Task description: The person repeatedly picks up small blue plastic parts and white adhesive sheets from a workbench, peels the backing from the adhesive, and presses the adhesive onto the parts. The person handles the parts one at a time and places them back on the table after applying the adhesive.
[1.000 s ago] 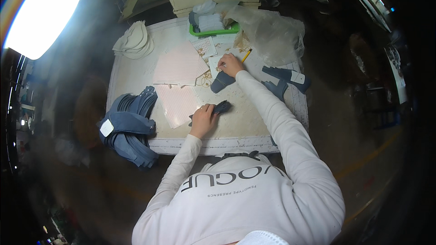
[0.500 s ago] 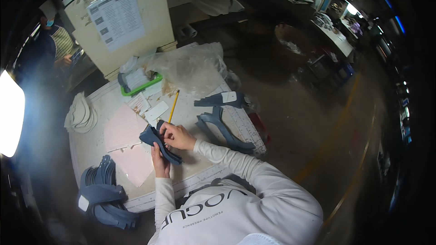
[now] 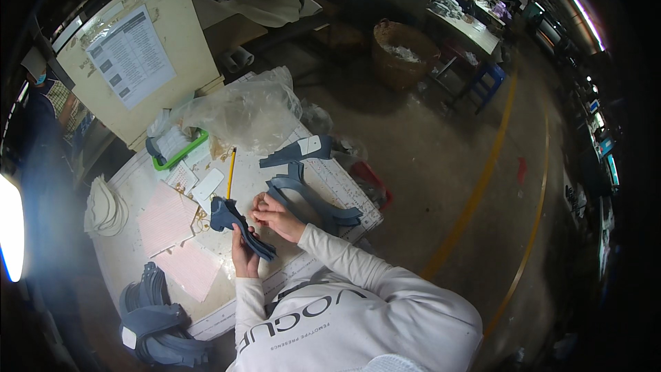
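A small stack of dark blue cut pieces (image 3: 234, 218), curved and layered like fabric or leather, is held over the table by my left hand (image 3: 244, 256). Its thumb and fingers wrap round the stack's lower part. Just right of the stack is my right hand (image 3: 279, 219), its fingertips drawn together in a pinch. Whatever those fingertips hold, if anything, is too small to make out. Beyond the stack lies a yellow pencil (image 3: 231, 173). More curved blue pieces (image 3: 317, 198) lie to the right of my right hand.
Pink lined sheets (image 3: 169, 220) and a green tray (image 3: 180, 151) lie on the table (image 3: 110, 255). Blue piles (image 3: 155, 317) sit at the near left corner, pale pieces (image 3: 105, 208) at the left edge. Clear plastic (image 3: 241, 114) covers the far side. A person stands far left.
My right hand has drawn off the stack to the right, and the stack's upper end shows more fully. The whole view has shifted, with more floor showing at the right.
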### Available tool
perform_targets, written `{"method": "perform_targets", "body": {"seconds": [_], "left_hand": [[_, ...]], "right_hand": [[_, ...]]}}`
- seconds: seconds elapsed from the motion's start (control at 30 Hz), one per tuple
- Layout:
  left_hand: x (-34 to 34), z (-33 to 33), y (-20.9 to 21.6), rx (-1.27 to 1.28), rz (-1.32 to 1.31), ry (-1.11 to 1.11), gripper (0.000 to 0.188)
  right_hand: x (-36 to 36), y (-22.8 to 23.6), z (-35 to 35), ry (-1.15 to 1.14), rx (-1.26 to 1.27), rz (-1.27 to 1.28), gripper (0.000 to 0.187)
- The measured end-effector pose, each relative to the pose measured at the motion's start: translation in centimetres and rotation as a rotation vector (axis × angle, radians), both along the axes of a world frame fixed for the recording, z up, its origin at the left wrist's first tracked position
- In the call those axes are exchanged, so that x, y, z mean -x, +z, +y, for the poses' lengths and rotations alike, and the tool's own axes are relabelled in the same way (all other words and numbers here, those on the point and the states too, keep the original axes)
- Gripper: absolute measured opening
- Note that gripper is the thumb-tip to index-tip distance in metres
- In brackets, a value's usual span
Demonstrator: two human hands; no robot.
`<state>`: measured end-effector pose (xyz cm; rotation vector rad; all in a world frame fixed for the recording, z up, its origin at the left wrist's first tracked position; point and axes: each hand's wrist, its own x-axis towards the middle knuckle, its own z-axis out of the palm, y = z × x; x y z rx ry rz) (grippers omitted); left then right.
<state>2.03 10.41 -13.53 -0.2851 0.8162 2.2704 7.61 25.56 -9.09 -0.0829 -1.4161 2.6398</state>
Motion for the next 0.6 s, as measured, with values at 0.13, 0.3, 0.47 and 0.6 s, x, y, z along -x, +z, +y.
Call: {"method": "perform_targets", "body": {"seconds": [0.13, 0.3, 0.47, 0.6], "left_hand": [[0.6, -0.5, 1.7, 0.15, 0.151, 0.015, 0.026], [-1.3, 0.9, 3.6, 0.176, 0.228, -0.154, 0.021], [-1.9, 2.0, 4.4, 0.239, 0.258, -0.134, 0.023], [-2.1, 1.0, 3.8, 0.11, 0.225, -0.168, 0.024]], "right_hand": [[-1.2, 0.9, 0.4, -0.031, 0.136, 0.112, 0.02], [-0.9, 1.8, 0.6, -0.274, 0.563, 0.121, 0.017], [-2.4, 1.6, 0.8, -0.144, 0.66, 0.037, 0.015], [-3.2, 1.6, 0.7, -0.061, 0.462, -0.122, 0.022]]}}
